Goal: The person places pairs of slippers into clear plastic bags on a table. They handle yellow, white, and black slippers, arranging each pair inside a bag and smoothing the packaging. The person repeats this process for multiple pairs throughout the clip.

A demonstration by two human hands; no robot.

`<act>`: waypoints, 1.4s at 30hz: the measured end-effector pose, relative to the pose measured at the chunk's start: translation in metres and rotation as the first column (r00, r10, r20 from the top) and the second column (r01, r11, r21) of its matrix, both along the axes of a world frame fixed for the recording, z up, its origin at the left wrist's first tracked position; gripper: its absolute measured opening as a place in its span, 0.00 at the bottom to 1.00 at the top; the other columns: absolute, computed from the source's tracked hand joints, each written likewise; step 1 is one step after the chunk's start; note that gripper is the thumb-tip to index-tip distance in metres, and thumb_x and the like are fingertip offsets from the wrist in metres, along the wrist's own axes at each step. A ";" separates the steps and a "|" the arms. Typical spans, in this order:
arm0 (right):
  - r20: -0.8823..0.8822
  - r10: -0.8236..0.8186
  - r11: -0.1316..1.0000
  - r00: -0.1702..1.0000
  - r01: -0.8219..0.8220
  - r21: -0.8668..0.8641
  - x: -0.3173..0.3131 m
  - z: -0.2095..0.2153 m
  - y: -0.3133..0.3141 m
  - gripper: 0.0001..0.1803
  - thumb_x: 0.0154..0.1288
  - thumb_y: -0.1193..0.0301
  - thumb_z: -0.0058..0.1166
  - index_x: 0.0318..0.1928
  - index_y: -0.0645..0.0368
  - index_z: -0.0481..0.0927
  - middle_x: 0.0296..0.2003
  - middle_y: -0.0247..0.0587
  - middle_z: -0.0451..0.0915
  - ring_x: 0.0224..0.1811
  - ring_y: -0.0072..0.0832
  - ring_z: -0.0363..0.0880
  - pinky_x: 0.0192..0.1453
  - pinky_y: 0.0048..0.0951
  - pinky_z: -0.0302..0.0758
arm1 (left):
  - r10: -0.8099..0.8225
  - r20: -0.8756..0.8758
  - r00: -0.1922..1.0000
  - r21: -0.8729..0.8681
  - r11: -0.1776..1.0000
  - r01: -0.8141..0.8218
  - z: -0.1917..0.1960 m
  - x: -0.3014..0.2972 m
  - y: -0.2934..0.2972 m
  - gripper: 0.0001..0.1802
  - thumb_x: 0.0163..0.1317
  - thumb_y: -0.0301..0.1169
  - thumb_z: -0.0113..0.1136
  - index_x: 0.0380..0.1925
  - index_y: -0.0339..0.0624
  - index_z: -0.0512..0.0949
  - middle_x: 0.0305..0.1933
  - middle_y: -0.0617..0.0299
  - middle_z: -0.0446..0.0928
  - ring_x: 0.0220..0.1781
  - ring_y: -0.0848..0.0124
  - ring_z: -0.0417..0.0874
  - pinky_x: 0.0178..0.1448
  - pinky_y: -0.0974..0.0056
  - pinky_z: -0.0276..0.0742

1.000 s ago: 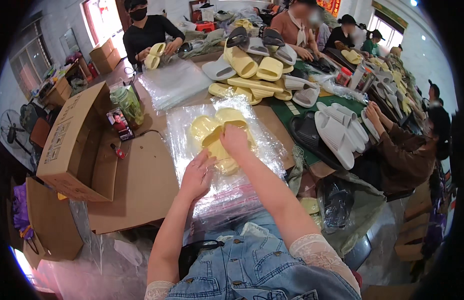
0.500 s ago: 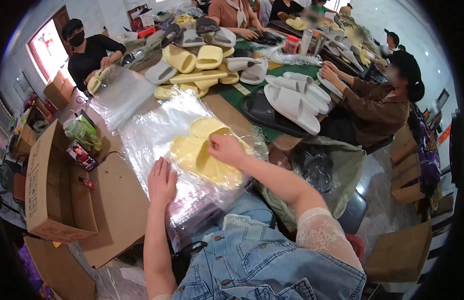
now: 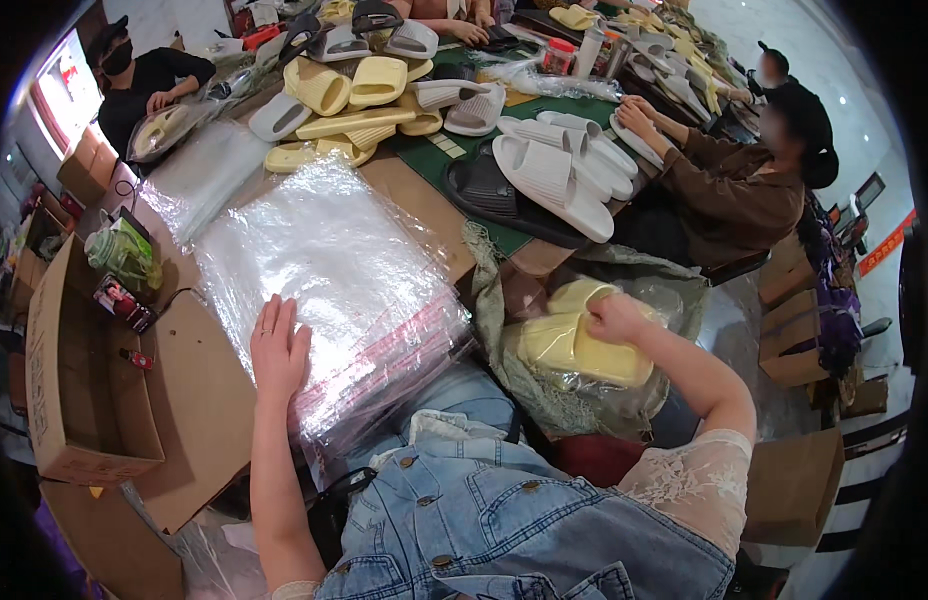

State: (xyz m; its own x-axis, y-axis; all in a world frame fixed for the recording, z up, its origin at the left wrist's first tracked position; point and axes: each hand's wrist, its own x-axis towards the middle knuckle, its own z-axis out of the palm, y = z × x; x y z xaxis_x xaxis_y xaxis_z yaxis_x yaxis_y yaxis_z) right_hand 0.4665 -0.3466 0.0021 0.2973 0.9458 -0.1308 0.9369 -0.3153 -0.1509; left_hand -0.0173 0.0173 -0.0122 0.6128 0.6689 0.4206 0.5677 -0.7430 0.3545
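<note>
My left hand (image 3: 277,350) lies flat, fingers apart, on the near left corner of a stack of clear plastic bags (image 3: 334,270) spread on the table. My right hand (image 3: 612,318) is off to the right of the table, closed on a bagged pair of yellow slippers (image 3: 579,345). It holds them over a large sack (image 3: 574,400) beside my knees, with more clear plastic around them.
An open cardboard box (image 3: 69,390) and flat cardboard (image 3: 199,400) lie to the left. Yellow, white and dark slippers (image 3: 544,170) cover the far table. A seated person in brown (image 3: 729,190) works on the right, another in black (image 3: 144,80) at far left.
My right hand has carried the yellow slippers off the bag stack, rightward and down to the sack. My left hand has stayed pressed on the plastic bags.
</note>
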 end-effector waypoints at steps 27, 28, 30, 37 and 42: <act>-0.449 -0.109 0.841 0.887 0.323 0.433 0.042 0.090 0.127 0.12 0.66 0.62 0.63 0.36 0.59 0.87 0.24 0.33 0.83 0.27 0.23 0.78 0.34 0.29 0.75 | 0.019 0.037 0.999 -0.027 0.999 -0.018 0.003 -0.001 -0.004 0.28 0.66 0.42 0.60 0.63 0.39 0.77 0.72 0.40 0.71 0.74 0.42 0.68 0.76 0.45 0.64; -0.304 -0.191 0.716 0.933 0.344 0.607 0.053 0.105 0.142 0.11 0.63 0.63 0.64 0.34 0.58 0.85 0.23 0.38 0.81 0.27 0.26 0.79 0.34 0.32 0.75 | 0.032 0.034 0.999 -0.024 0.999 -0.031 0.004 -0.004 -0.005 0.28 0.66 0.42 0.61 0.63 0.39 0.78 0.72 0.40 0.71 0.74 0.41 0.69 0.75 0.45 0.64; -0.002 -0.375 0.711 0.927 0.289 0.642 0.079 0.106 0.162 0.15 0.60 0.64 0.64 0.43 0.61 0.86 0.34 0.43 0.86 0.39 0.37 0.86 0.44 0.38 0.79 | 0.059 0.037 0.998 -0.022 0.998 -0.058 0.004 -0.007 -0.007 0.28 0.65 0.42 0.62 0.62 0.40 0.78 0.71 0.40 0.72 0.73 0.41 0.69 0.75 0.45 0.65; -0.419 -0.237 0.663 0.876 0.462 0.590 0.173 0.013 0.214 0.27 0.62 0.68 0.61 0.61 0.66 0.80 0.54 0.63 0.83 0.60 0.52 0.81 0.63 0.42 0.73 | 0.041 0.096 0.994 -0.004 0.999 -0.041 0.000 0.004 -0.006 0.27 0.65 0.42 0.62 0.59 0.39 0.80 0.68 0.40 0.74 0.71 0.43 0.72 0.75 0.47 0.67; -0.347 -0.266 0.408 0.899 0.431 0.805 0.135 0.017 0.232 0.21 0.65 0.68 0.60 0.54 0.69 0.82 0.48 0.61 0.84 0.55 0.53 0.82 0.58 0.42 0.75 | 0.031 0.145 0.989 -0.022 0.999 -0.028 0.000 -0.001 -0.008 0.26 0.65 0.43 0.62 0.58 0.40 0.81 0.68 0.42 0.75 0.72 0.44 0.71 0.76 0.48 0.65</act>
